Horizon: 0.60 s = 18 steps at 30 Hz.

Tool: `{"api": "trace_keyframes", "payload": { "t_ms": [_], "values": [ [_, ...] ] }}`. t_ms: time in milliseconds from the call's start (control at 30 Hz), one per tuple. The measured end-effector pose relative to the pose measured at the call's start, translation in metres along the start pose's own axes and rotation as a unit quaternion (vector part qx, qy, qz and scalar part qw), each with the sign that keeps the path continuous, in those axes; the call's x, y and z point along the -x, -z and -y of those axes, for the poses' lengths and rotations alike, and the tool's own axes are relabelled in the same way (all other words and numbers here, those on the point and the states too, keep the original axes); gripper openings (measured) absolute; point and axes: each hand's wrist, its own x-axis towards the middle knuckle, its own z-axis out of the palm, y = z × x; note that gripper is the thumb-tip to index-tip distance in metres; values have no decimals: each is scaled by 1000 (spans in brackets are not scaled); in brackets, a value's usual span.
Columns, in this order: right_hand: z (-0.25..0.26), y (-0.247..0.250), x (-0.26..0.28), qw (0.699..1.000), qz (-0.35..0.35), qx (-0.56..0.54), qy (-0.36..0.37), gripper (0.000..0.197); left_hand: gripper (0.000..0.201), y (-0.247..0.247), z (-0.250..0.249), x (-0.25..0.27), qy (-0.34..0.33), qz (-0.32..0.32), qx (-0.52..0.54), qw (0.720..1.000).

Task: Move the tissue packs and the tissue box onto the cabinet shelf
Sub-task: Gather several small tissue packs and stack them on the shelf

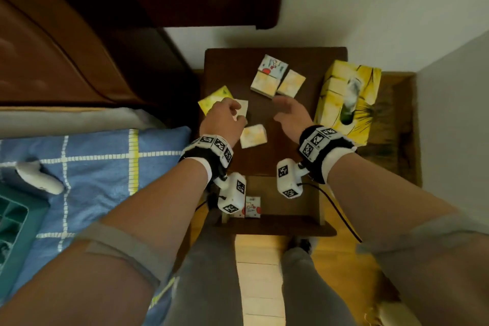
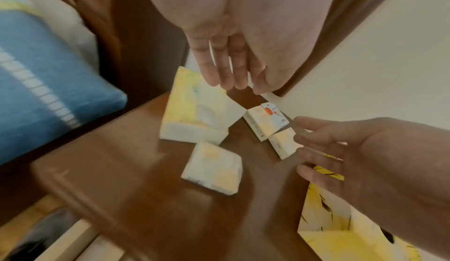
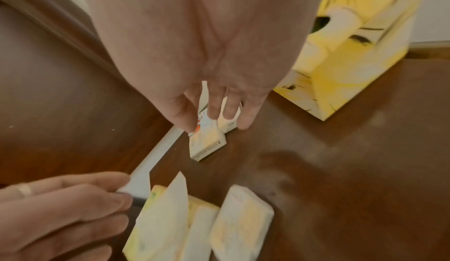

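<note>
On the dark wooden cabinet top [image 1: 304,156] lie a large yellow soft tissue pack [image 1: 213,100], a small pale pack [image 1: 253,136] and two small packs side by side, one printed [image 1: 268,74], one plain [image 1: 291,83]. The yellow tissue box [image 1: 346,100] stands at the right edge. My left hand [image 1: 232,114] hovers over the large pack [image 2: 194,111], fingers [image 2: 219,72] straight, holding nothing. My right hand [image 1: 284,111] is open above the two small packs [image 3: 207,142], its fingers [image 3: 185,115] just over them. Printed packs [image 1: 251,206] sit on the lower shelf [image 1: 285,225].
A bed with a blue checked cover [image 1: 92,167] presses against the cabinet's left side, with a white controller [image 1: 39,180] and a green crate [image 1: 13,219] on it. White walls [image 1: 397,8] close in behind and to the right. My legs stand on the wooden floor [image 1: 259,272].
</note>
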Motion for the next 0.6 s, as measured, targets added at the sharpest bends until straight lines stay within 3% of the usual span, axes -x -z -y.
{"api": "trace_keyframes", "payload": {
  "t_ms": [133,300,367,500,600],
  "values": [
    [9,11,-44,990,-61,126,6,68,57,-9,-21,-54,-65,30,-73,995],
    [5,9,-100,971,-67,226,-31,90,101,-40,-39,-128,-122,168,-143,968],
    [0,2,-115,966,-88,241,-25,89,106,-51,-42,-151,-149,207,-180,950],
    [-7,0,-119,958,-142,246,-32,84,98,-57,-47,-177,-210,221,-249,919],
    [-9,4,-116,953,-150,257,-60,79,113,-58,-54,-185,-239,249,-317,883]
  ]
}}
